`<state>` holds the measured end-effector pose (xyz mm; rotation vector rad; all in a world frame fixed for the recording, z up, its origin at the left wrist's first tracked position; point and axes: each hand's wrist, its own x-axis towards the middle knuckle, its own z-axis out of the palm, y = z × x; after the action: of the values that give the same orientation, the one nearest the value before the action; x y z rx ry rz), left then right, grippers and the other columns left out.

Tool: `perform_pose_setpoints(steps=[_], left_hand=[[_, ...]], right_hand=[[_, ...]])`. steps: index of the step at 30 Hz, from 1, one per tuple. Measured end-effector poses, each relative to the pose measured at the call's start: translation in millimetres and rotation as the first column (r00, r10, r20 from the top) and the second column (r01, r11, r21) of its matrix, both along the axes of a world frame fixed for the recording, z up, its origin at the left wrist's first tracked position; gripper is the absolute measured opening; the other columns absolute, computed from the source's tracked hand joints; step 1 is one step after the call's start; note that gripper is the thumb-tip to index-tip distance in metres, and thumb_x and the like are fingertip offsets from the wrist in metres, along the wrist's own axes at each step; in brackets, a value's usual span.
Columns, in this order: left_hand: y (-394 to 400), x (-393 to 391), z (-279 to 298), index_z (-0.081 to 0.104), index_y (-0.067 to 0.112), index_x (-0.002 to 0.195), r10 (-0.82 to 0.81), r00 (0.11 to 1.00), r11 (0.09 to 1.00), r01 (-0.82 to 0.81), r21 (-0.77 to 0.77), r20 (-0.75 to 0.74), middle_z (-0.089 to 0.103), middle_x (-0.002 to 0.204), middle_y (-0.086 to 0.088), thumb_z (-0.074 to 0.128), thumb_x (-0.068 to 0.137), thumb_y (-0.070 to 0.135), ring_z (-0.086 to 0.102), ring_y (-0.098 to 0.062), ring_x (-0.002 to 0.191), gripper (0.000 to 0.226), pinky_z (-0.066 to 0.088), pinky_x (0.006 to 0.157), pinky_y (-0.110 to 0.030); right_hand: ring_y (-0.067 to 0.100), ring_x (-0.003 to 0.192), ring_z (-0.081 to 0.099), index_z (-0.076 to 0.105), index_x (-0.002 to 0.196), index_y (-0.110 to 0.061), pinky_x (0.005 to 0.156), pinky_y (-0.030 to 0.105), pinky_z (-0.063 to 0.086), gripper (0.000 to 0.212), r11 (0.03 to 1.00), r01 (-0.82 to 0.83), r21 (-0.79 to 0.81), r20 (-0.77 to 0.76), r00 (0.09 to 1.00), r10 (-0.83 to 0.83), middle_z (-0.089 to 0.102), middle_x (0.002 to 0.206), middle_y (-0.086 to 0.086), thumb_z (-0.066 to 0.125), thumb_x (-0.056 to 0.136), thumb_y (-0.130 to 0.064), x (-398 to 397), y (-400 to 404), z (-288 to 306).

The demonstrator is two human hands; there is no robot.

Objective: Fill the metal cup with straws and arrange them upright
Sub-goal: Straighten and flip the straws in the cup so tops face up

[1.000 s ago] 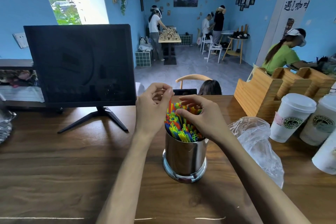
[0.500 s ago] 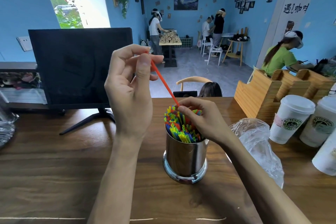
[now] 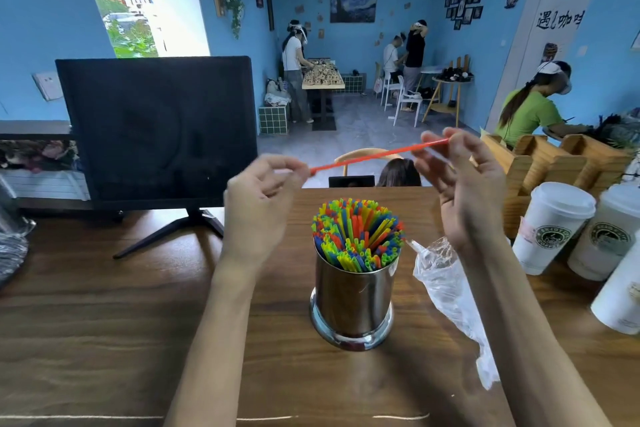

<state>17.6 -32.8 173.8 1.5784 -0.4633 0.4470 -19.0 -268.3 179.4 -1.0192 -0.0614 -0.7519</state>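
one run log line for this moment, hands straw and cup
left hand: pinches orange straw end | right hand: pinches other end | straw: near level above metal cup | cup: packed with upright straws

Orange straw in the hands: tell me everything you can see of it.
The orange straw is a thin, straight plastic-looking tube, held nearly level above the metal cup, its right end slightly higher. The left hand pinches one end, the right hand the other. It touches nothing else.
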Motion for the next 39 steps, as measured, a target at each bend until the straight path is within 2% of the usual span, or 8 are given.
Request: perform_pose_setpoints(steps=[5,11,16,19,22,27,35,39], left_hand=[[-14.8,4.0,-26.7,0.078,0.025,0.090,-0.100,0.989,0.947,0.127,0.295,-0.105,0.076,0.083,0.014,0.079,0.087,0.020,0.072,-0.001,0.082,0.005,0.057,0.073,-0.021],[-23.7,9.2,-38.8,0.080,0.034,0.093,-0.136,0.990,0.823,0.136,0.551,-0.041,0.074,0.088,0.019,0.077,0.088,0.028,0.067,-0.001,0.087,0.008,0.057,0.083,-0.030],[-20.8,19.0,-41.2,0.079,0.026,0.101,0.063,0.997,0.928,-0.073,0.365,0.039,0.073,0.090,0.017,0.070,0.094,0.023,0.065,-0.001,0.085,0.011,0.048,0.072,-0.009],[-19.1,29.4,-44.9,0.076,0.021,0.109,0.155,0.982,0.936,-0.112,0.334,-0.104,0.073,0.098,0.012,0.067,0.097,0.030,0.064,-0.001,0.088,0.018,0.044,0.065,-0.001],[-22.0,36.6,-52.4,0.073,0.020,0.121,0.091,0.968,0.910,0.015,0.415,-0.234,0.072,0.114,0.008,0.058,0.100,0.042,0.064,-0.003,0.101,0.034,0.042,0.067,-0.001],[-31.0,39.9,-57.1,0.078,0.022,0.111,0.102,0.956,0.911,0.021,0.411,-0.275,0.077,0.105,0.006,0.061,0.097,0.049,0.070,-0.007,0.094,0.036,0.060,0.083,-0.028],[-29.7,43.3,-49.9,0.081,0.020,0.100,0.152,0.957,0.946,-0.068,0.318,-0.245,0.078,0.097,0.004,0.077,0.089,0.028,0.071,-0.008,0.089,0.015,0.062,0.080,-0.032],[-26.6,34.5,-38.6,0.082,0.020,0.099,0.186,0.973,0.939,-0.135,0.317,-0.137,0.078,0.095,0.006,0.077,0.089,0.027,0.071,-0.005,0.088,0.014,0.060,0.081,-0.026]], right_hand=[[0.028,0.084,0.075,0.061,0.108,-0.018,0.075,0.034,0.059,0.013,0.951,0.182,-0.251,0.154,0.977,-0.146,0.074,0.088,-0.001,0.048,0.107,-0.016,5.0,8.5,21.2],[0.016,0.072,0.070,0.060,0.113,-0.015,0.066,0.031,0.060,0.013,0.749,0.298,-0.592,0.218,0.954,-0.208,0.067,0.086,0.007,0.054,0.104,-0.009,7.5,27.0,12.3],[0.003,0.080,0.070,0.063,0.108,-0.023,0.073,0.029,0.059,0.013,0.479,0.186,-0.858,0.057,0.961,-0.272,0.072,0.085,-0.007,0.067,0.096,-0.020,14.8,34.4,-36.7],[0.000,0.089,0.064,0.069,0.096,-0.023,0.077,0.026,0.053,0.006,0.348,0.100,-0.932,-0.016,0.949,-0.314,0.070,0.091,-0.013,0.071,0.092,-0.028,11.9,31.9,-58.6],[0.002,0.091,0.063,0.072,0.087,-0.023,0.078,0.022,0.052,0.009,0.362,0.058,-0.930,-0.071,0.940,-0.334,0.069,0.095,-0.012,0.072,0.091,-0.031,9.0,29.0,-60.6],[-0.003,0.093,0.063,0.074,0.094,-0.025,0.076,0.013,0.049,0.011,0.426,0.020,-0.905,-0.122,0.945,-0.303,0.069,0.094,-0.018,0.067,0.096,-0.034,9.3,32.0,-55.1],[-0.010,0.098,0.061,0.072,0.108,-0.032,0.076,0.009,0.051,0.014,0.492,-0.008,-0.871,-0.164,0.947,-0.275,0.067,0.099,-0.026,0.064,0.097,-0.036,9.8,30.3,-56.0],[-0.012,0.100,0.060,0.068,0.106,-0.038,0.075,0.011,0.052,0.010,0.501,-0.006,-0.866,-0.160,0.951,-0.265,0.065,0.099,-0.029,0.064,0.097,-0.036,8.3,29.8,-54.2]])
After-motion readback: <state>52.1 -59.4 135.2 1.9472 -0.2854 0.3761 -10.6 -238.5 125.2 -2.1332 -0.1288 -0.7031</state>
